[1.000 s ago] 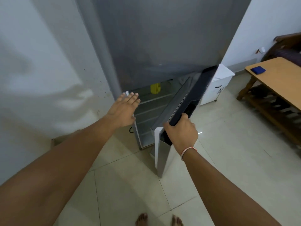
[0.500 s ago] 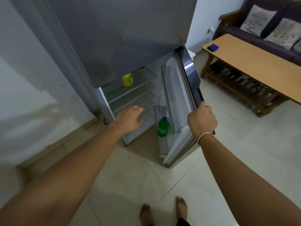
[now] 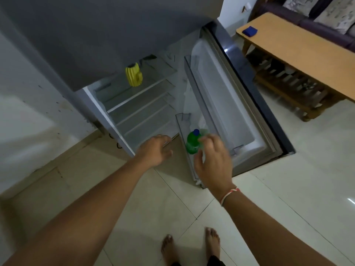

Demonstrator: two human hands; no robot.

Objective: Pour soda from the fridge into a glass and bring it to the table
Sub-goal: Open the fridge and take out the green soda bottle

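Observation:
The grey fridge [image 3: 107,45] has its lower door [image 3: 245,89] swung wide open. A green soda bottle [image 3: 192,144] with a blue cap stands upright in the lowest door bin [image 3: 180,121]. My right hand [image 3: 213,160] hovers just right of the bottle with fingers spread, holding nothing; I cannot tell whether it touches. My left hand [image 3: 155,150] is open near the bottom edge of the fridge compartment. A yellow ribbed mug [image 3: 133,76] sits on the top shelf inside. The wooden table [image 3: 299,50] stands to the right.
A small blue object [image 3: 249,31] lies on the table's far corner. A dark sofa with cushions [image 3: 326,12] is behind the table. My bare feet [image 3: 190,246] stand on the pale tiled floor. A white wall [image 3: 28,112] is at the left.
The door has swung fully open. My right hand has let go of the door edge and moved down to beside the green bottle. My left hand has dropped slightly.

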